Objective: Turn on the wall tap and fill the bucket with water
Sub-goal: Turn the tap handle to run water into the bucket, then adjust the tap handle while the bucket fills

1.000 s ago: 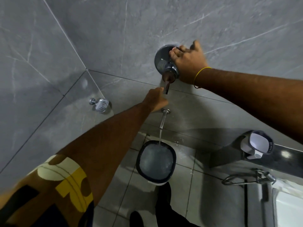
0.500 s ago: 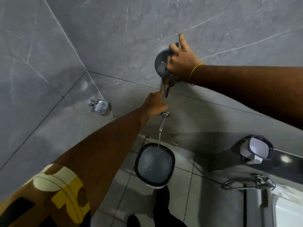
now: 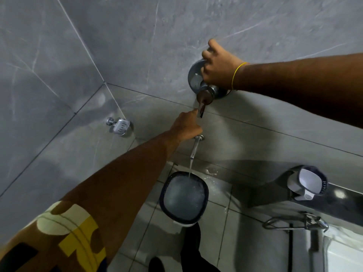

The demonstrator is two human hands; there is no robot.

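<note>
A chrome wall valve (image 3: 196, 79) with a round plate and a lever (image 3: 202, 110) sits on the grey tiled wall. My right hand (image 3: 220, 69) is closed over the top of the valve. My left hand (image 3: 186, 126) is curled just below the lever, its fingertip touching the lever's end. Under it a chrome spout (image 3: 196, 146) sticks out of the wall, and a thin stream of water (image 3: 190, 167) falls from it into a dark-rimmed bucket (image 3: 167, 185) on the floor. The bucket holds foamy water close to the rim.
A chrome soap dish (image 3: 120, 125) hangs on the wall to the left. At the right are a wall-mounted holder (image 3: 308, 183), a dark ledge (image 3: 343, 201), a chrome hand sprayer (image 3: 298, 222) and a white fixture edge (image 3: 343, 256). My dark-clad leg (image 3: 192, 250) stands by the bucket.
My right hand has shifted up over the top of the valve, index finger raised. My left hand stays under the lever. Water keeps running into the bucket.
</note>
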